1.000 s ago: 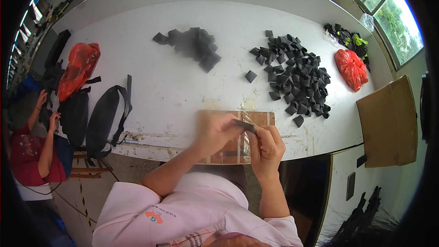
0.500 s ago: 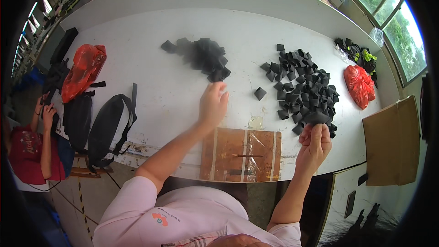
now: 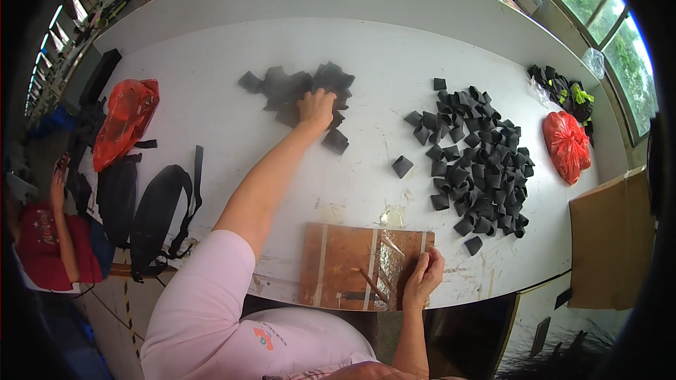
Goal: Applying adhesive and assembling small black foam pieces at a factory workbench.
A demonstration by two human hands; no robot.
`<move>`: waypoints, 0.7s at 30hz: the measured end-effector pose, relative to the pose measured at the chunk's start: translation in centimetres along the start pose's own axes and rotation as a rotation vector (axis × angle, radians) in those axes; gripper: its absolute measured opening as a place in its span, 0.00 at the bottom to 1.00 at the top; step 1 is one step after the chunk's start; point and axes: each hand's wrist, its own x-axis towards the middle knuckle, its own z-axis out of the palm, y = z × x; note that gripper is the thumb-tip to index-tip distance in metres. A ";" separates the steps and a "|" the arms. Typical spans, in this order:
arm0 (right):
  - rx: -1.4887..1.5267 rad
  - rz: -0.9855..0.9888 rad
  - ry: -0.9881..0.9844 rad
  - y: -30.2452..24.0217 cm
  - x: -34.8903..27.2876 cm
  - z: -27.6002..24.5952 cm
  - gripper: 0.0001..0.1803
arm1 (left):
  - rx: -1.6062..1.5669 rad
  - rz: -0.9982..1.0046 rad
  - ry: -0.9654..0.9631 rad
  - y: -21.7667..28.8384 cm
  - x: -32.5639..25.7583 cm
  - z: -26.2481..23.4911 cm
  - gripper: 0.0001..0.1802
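Bent fingers of my left hand (image 3: pixel 317 108) press into a spread of flat black fabric pieces (image 3: pixel 285 91), closing on one; the fingertips are partly hidden. A single black piece (image 3: pixel 336 141) lies just in front of that hand. My right hand (image 3: pixel 424 278) rests on the right edge of a brown board (image 3: pixel 317 267) crossed by strips of tape. Its fingers are curled together, and whatever they hold, if anything, is hidden. Beside them a thin brown stick (image 3: pixel 373 284) lies slantwise on the board. To the right is a heap of folded black fabric loops (image 3: pixel 486 162).
Separate loops lie left of the heap (image 3: pixel 402 166) and at its front (image 3: pixel 473 245). Red plastic bags (image 3: pixel 127 123) (image 3: pixel 566 144) sit at both sides. Black straps (image 3: pixel 165 204) hang over the left edge. A cardboard box (image 3: pixel 609 239) stands right; a co-worker (image 3: pixel 49 239) sits left.
My right hand left the heap, where it held a black loop, and came to the board. My left hand moved up and left onto the flat pieces. The stick has turned from level to slanting.
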 end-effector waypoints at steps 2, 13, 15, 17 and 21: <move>0.023 0.047 -0.068 -0.2 0.0 0.0 0.10 | -0.001 0.032 0.134 -0.5 -0.7 0.2 0.18; 0.079 0.055 -0.071 0.1 -0.1 -0.3 0.08 | -0.638 0.301 -0.222 -2.2 -13.4 -4.5 0.11; 0.079 0.056 -0.070 0.3 -0.2 -0.4 0.08 | -0.666 0.387 -0.252 -2.7 -15.8 -4.6 0.13; 0.087 0.077 -0.063 0.4 -0.2 -0.2 0.08 | -0.648 0.423 -0.284 -3.0 -18.1 -4.5 0.16; 0.082 0.071 -0.065 0.6 0.0 -0.3 0.08 | -0.347 0.551 -0.365 -2.0 -21.3 -7.9 0.24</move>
